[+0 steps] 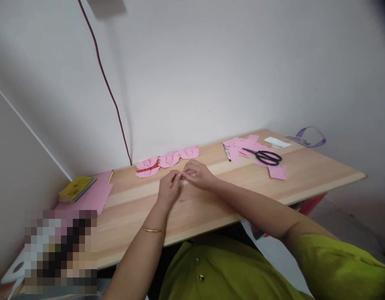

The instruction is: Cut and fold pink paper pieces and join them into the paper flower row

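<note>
My left hand (169, 186) and my right hand (200, 174) meet over the middle of the table. Both are closed, fingertips pinched together on a small piece of pink paper (188, 172). Most of that paper is hidden by the fingers, so its shape does not show. Just beyond the hands, close to the wall, lies a row of cut and creased pink paper shapes (169, 159). A dark red strip (148, 168) crosses the leftmost one.
Black-handled scissors (267, 157) rest on pink paper scraps (239, 143) at the right, beside a pen (226, 153) and a white piece (276, 142). At the left, a yellow packet (74, 189) sits on pink sheets (102, 193). A cable (106, 79) hangs down the wall.
</note>
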